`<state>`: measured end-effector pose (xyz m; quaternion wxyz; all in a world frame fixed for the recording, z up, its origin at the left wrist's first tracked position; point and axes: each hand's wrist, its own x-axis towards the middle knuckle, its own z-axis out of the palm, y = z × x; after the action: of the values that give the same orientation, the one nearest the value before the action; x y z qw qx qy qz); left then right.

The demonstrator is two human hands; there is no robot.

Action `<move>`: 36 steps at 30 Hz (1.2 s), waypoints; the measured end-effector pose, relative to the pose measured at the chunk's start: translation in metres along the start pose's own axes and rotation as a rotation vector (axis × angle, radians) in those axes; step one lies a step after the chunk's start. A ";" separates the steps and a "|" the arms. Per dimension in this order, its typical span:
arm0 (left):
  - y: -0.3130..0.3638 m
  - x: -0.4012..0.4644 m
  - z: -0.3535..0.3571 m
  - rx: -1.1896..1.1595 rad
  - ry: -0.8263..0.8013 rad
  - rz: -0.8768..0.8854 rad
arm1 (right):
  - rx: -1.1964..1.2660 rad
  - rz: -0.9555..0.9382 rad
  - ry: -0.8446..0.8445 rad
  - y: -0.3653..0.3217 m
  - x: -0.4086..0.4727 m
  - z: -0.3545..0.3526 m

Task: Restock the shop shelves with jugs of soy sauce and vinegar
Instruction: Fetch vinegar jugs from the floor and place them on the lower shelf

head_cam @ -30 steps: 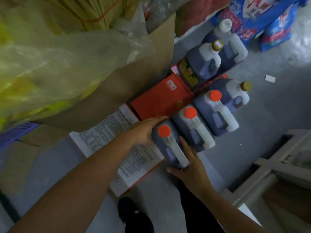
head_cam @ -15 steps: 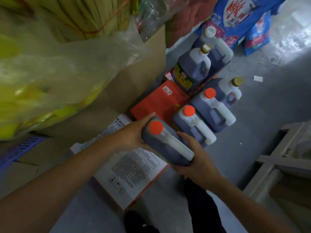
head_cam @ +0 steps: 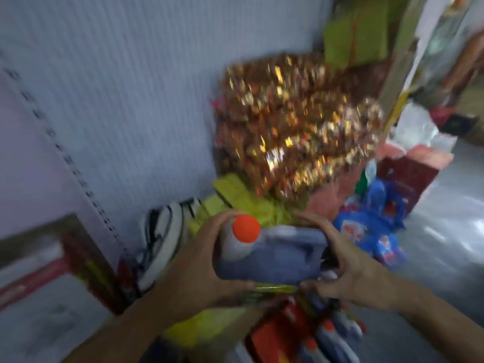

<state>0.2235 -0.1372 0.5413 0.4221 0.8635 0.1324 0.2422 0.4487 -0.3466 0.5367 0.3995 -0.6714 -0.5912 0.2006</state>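
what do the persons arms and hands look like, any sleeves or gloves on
Both arms are bare as far as the blurred head view shows: no sleeves reach the forearms. The left hand and the right hand wear no gloves. No watch, bracelet or ring is visible, though the motion blur could hide something small.

A small shop, seen at the back or along a stock aisle. A white shelving upright [head_cam: 78,176] punched with a row of slots stands on the left, goods are heaped on the grey floor [head_cam: 445,247]: a stack of shiny gold-wrapped packets [head_cam: 296,132], blue printed bags [head_cam: 372,229], yellow-green packs [head_cam: 243,195], and orange-capped jugs [head_cam: 327,336] standing low in the view.
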 end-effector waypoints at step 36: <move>0.634 -0.743 0.134 0.773 1.780 -0.749 | 0.661 -1.394 -1.329 -0.638 -0.435 0.298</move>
<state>-0.3194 -0.9339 0.7457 -0.0854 0.3527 0.7242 0.5863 -0.2730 -0.6843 0.7628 0.1837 0.2139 -0.8681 0.4086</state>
